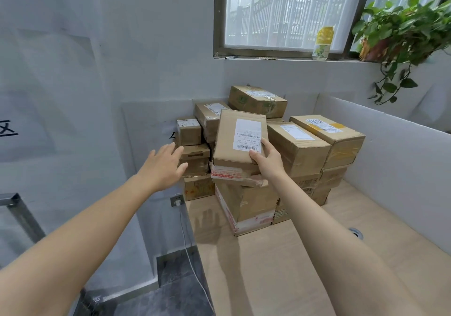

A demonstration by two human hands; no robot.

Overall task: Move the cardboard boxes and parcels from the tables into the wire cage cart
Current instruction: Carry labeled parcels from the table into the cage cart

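A pile of several taped cardboard boxes [300, 145] stands at the back of a light wooden table [280, 267], against the wall. My right hand [267, 159] grips the near right corner of a flat box with a white barcode label [238, 140], which is tilted up on top of the front stack. My left hand [163, 164] hovers open with fingers spread, left of that box, in front of smaller stacked boxes [192, 154]. It holds nothing. The wire cage cart is out of view.
A white partition [390, 149] borders the table's right side. A wall socket with a white cable [190, 250] hangs left of the table edge. A metal frame [17, 208] is at far left. A potted plant [400, 32] and bottle [322, 45] sit on the windowsill.
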